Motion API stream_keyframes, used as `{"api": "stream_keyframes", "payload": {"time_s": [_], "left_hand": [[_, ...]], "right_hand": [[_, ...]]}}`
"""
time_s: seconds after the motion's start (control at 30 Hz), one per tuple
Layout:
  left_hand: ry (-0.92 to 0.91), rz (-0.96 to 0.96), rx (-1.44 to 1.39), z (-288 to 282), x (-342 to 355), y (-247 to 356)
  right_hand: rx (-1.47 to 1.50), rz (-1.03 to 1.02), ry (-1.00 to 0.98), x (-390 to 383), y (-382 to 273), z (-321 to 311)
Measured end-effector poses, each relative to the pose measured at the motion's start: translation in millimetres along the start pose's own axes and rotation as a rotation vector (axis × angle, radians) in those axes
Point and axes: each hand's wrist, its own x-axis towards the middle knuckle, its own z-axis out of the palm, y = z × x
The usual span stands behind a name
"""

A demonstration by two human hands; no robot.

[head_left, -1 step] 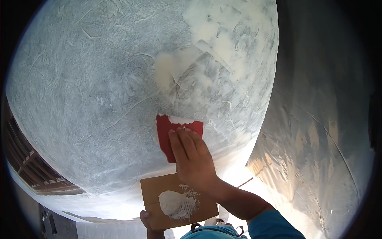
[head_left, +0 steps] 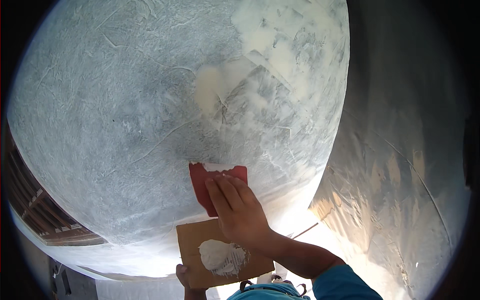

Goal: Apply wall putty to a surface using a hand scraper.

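My right hand [head_left: 242, 212] holds a red flat putty spreader [head_left: 201, 186], its fingers laid over the face. White putty lies along the spreader's ragged-looking upper edge, in front of the wall; whether that edge touches the surface I cannot tell. Below it, my left hand [head_left: 186, 278] grips the lower left corner of a brown board [head_left: 192, 235], thumb on top and the other fingers hidden beneath. A mound of white putty [head_left: 215, 253] sits on the board, with smeared, ridged putty beside it. My right forearm crosses over the board's right side.
A grey plastered wall [head_left: 115, 110] with cream patches [head_left: 207, 90] and raised seams fills most of the view. Another wall [head_left: 400, 150] stands in shade at the right. A brown slatted opening [head_left: 45, 205] is at the lower left. Bright light falls at the lower right.
My right hand and the red spreader have moved down and slightly left, closer to the board. The left hand and the board have hardly moved.
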Motion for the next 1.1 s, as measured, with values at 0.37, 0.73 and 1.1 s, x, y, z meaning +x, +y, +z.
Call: {"api": "stream_keyframes", "payload": {"time_s": [0.37,0.73,1.1], "left_hand": [[0.025,-0.038,0.035,-10,-5,20],[0.001,-0.018,-0.058,-13,-8,39],[-0.002,-0.06,-0.123,-47,-9,46]], "right_hand": [[-0.321,0.049,0.329,107,33,-49],[-0.084,0.05,0.264,87,4,-54],[0.105,-0.05,-0.304,51,-27,-11]]}}
